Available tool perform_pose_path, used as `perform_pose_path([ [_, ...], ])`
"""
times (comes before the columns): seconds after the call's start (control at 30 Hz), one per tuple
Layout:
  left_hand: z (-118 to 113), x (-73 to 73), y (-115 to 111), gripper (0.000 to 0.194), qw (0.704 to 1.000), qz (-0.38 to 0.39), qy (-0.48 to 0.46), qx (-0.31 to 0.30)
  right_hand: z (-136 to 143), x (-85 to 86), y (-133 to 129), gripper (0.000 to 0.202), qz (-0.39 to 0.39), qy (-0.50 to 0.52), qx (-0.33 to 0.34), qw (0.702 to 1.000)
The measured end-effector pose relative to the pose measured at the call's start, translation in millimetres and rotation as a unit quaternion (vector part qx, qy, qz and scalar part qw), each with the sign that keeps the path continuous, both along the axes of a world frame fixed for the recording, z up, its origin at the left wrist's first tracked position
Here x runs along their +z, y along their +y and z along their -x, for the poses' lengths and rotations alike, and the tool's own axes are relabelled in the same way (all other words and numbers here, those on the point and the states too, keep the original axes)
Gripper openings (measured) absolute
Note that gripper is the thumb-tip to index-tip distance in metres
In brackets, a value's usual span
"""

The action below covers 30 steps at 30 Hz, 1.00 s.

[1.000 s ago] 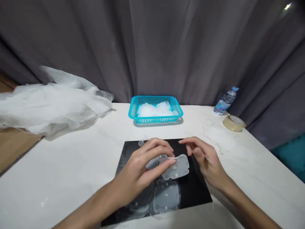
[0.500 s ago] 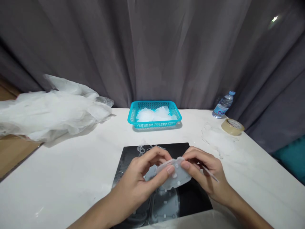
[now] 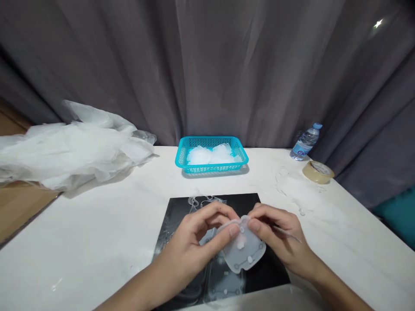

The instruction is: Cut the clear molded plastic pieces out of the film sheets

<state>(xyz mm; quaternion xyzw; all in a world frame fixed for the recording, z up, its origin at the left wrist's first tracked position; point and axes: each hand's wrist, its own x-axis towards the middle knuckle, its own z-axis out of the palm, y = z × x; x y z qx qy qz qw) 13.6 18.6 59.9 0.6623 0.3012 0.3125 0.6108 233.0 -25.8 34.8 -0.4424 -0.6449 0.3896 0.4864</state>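
A translucent, rounded plastic piece (image 3: pixel 244 250) with small white spots is held by its upper edge over a black mat (image 3: pixel 269 272). My left hand (image 3: pixel 197 242) pinches its upper left side between thumb and fingers. At the top right edge, my right hand (image 3: pixel 282 235) grips the same piece; a thin, pointed tool (image 3: pixel 288 234) also lies in that hand and sticks out to the right. More translucent pieces (image 3: pixel 225 280) lie on the mat beneath, partly hidden by my left hand. Curly clear strips (image 3: pixel 194 202) rest at the mat's back edge.
A turquoise basket (image 3: pixel 212 168) holding translucent pieces stands at the back. White plastic bags (image 3: pixel 78 151) are heaped at left, over cardboard (image 3: pixel 26 207). At right are a water bottle (image 3: pixel 304 143), a tape roll (image 3: pixel 317 172) and thin scraps (image 3: pixel 296 203).
The held piece has tilted so that more of its flat face shows, and its lower edge hangs lower. The tool in my right hand has turned slightly.
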Motion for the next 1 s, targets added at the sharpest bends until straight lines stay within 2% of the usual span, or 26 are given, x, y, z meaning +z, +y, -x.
perform_pose_path([
  [0.1,0.0,-5.3,1.1,0.014,0.999,0.032,-0.021,-0.009,1.1,-1.6,1.8,0.029,0.041,0.034,0.007,0.999],
  [0.23,-0.4,-10.8,4.4,0.019,0.998,0.047,-0.03,0.012,0.1,-4.3,5.9,0.027,0.085,0.051,0.021,0.995],
  [0.43,0.9,-13.6,7.9,0.017,0.999,0.04,-0.022,0.019,-1.9,-0.2,7.8,0.025,0.079,0.016,0.037,0.996],
  [0.57,2.8,-12.0,5.6,0.011,0.996,-0.074,0.032,0.041,-3.3,-2.7,9.6,0.02,-0.015,-0.051,0.003,0.999],
  [0.7,4.9,-10.9,2.3,0.004,0.982,-0.172,0.061,0.056,-6.3,-13.2,12.4,0.003,-0.188,-0.124,-0.02,0.974],
  [0.77,5.6,-11.1,1.4,0.004,0.978,-0.193,0.06,0.058,-7.4,-17.7,13.2,0.015,-0.268,-0.146,-0.019,0.952],
  [0.83,6.1,-11.1,0.6,0.005,0.975,-0.207,0.055,0.057,-7.8,-20.0,13.2,0.022,-0.316,-0.159,-0.02,0.935],
  [1.0,8.0,-10.4,-2.0,0.01,0.971,-0.227,0.061,0.05,-7.4,-21.4,11.3,0.028,-0.36,-0.171,-0.028,0.917],
])
